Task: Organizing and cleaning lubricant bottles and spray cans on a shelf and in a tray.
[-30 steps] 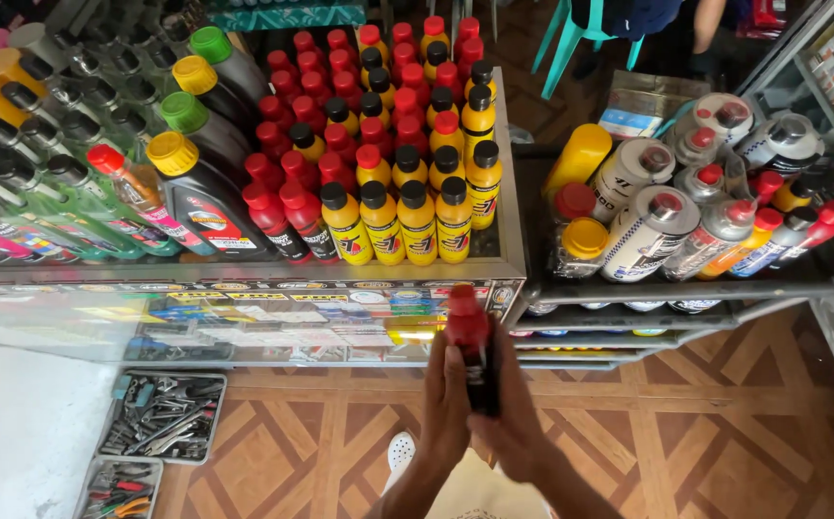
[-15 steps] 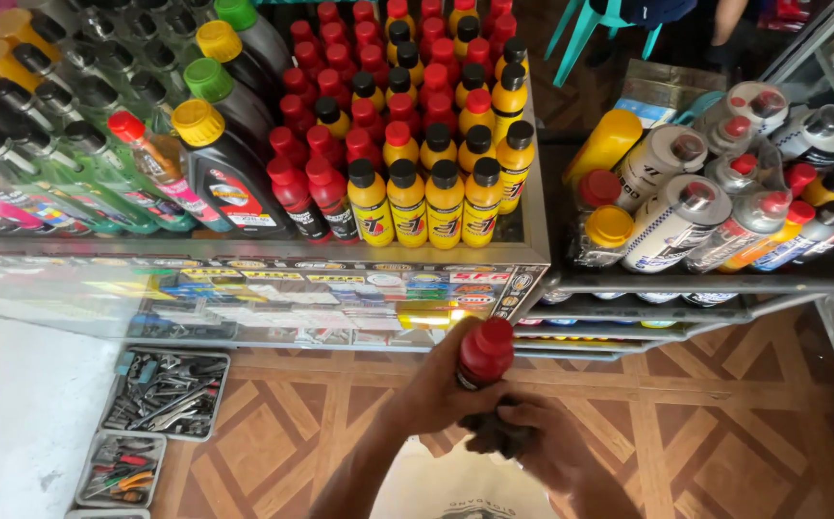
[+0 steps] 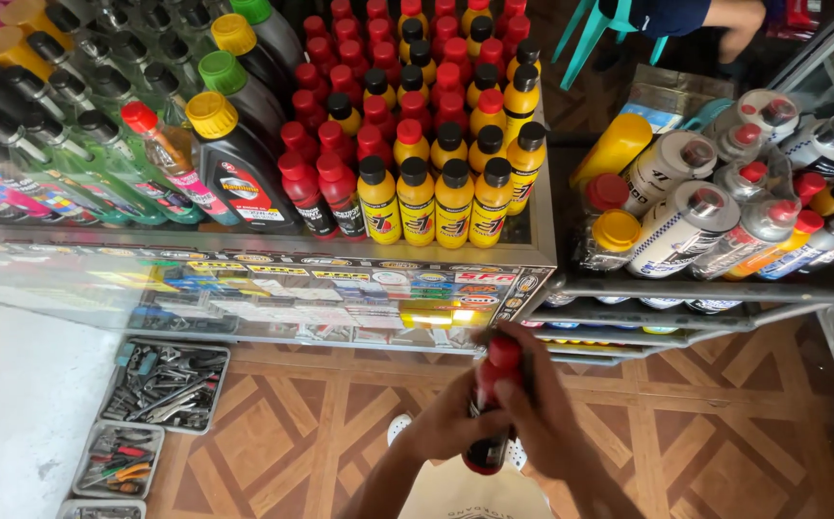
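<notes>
I hold a small red bottle with a red cap (image 3: 499,370) in front of me, low in the view, over the tiled floor. My left hand (image 3: 450,423) grips it from the left around its body. My right hand (image 3: 547,418) wraps it from the right, fingers over its upper part. The bottle's lower end (image 3: 486,458) shows dark below my hands. Just beyond it stands a glass display counter (image 3: 340,298) topped with rows of red and yellow bottles (image 3: 417,144).
Larger black, green and clear bottles (image 3: 148,125) fill the counter's left. A rack to the right holds tilted cans and bottles (image 3: 715,211). Trays of hand tools (image 3: 162,384) lie on the floor at left. A person's leg and a teal chair (image 3: 647,24) are at the top.
The bottle has come down from near the counter's edge towards me, and my hands have shifted around it. The view has tilted slightly.
</notes>
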